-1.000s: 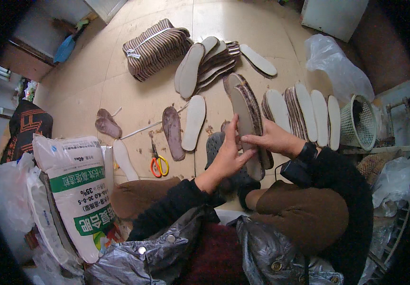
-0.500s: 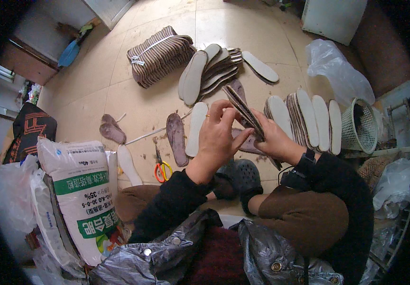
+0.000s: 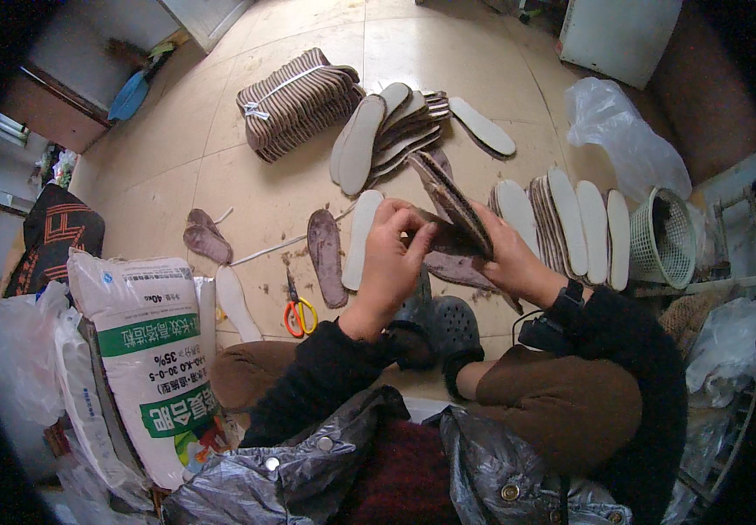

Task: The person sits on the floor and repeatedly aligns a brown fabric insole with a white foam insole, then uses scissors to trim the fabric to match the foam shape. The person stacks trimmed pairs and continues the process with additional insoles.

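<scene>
My right hand (image 3: 520, 262) grips a small bundle of insoles (image 3: 455, 210) with brown fuzzy faces, held tilted edge-on. My left hand (image 3: 393, 267) has its fingers closed at the bundle's left side, pinching what looks like a fuzzy insole; the fingertips are partly hidden. Just beyond lie a loose pile of white-backed insoles (image 3: 356, 140) and a strapped striped bundle (image 3: 290, 96). Left of my hands are a brown insole (image 3: 327, 258), a white one (image 3: 363, 219) and scissors (image 3: 294, 315) with red and yellow handles. A row of stacked insoles (image 3: 560, 219) stands to the right.
A white sack (image 3: 141, 341) stands at left beside a dark patterned bag (image 3: 49, 241). A blue basin (image 3: 128, 96) is farther back. At right are a mesh basket (image 3: 662, 236) and clear plastic bags (image 3: 614, 122). My legs and dark clogs (image 3: 452, 337) occupy the near floor.
The held insoles have turned from flat-side view to edge-on and now splay apart. My left hand has moved leftward from their middle, its fingers now bunched at their left side.
</scene>
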`<state>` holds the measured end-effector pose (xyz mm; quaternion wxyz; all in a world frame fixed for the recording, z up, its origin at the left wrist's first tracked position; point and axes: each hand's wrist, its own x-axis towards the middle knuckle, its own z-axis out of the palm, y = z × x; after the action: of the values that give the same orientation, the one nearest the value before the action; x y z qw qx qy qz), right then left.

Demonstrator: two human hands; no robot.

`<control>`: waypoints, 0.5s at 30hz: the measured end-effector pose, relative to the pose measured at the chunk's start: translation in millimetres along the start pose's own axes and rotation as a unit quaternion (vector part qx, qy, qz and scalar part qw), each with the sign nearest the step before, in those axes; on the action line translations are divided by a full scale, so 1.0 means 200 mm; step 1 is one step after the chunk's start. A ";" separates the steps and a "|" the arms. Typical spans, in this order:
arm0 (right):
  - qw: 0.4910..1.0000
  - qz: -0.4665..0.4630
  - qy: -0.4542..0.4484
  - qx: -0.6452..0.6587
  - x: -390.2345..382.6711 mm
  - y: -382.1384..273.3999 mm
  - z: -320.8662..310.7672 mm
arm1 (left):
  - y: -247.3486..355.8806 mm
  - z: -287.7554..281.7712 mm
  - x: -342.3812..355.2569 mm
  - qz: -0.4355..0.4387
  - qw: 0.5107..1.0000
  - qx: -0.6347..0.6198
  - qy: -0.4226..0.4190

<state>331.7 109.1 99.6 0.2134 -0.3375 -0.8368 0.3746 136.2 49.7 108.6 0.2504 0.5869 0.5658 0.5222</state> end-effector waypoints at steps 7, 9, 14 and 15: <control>0.976 0.046 -0.086 0.194 0.00 -0.01 -0.03 | -0.08 -0.24 0.06 -0.066 0.980 -0.144 0.124; 0.985 0.039 -0.067 0.156 0.01 -0.01 -0.03 | -0.07 -0.26 0.05 -0.104 0.974 -0.155 0.126; 0.993 0.031 -0.047 0.106 0.01 0.01 0.01 | 0.03 -0.18 -0.03 -0.134 0.979 -0.153 0.030; 0.993 0.018 -0.042 0.108 0.01 0.01 0.01 | 0.05 -0.15 -0.03 -0.127 0.981 -0.148 0.008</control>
<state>329.7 110.6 96.0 0.2069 -0.3112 -0.7934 0.4804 113.9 32.9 125.2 0.3940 0.4622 0.5547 0.5687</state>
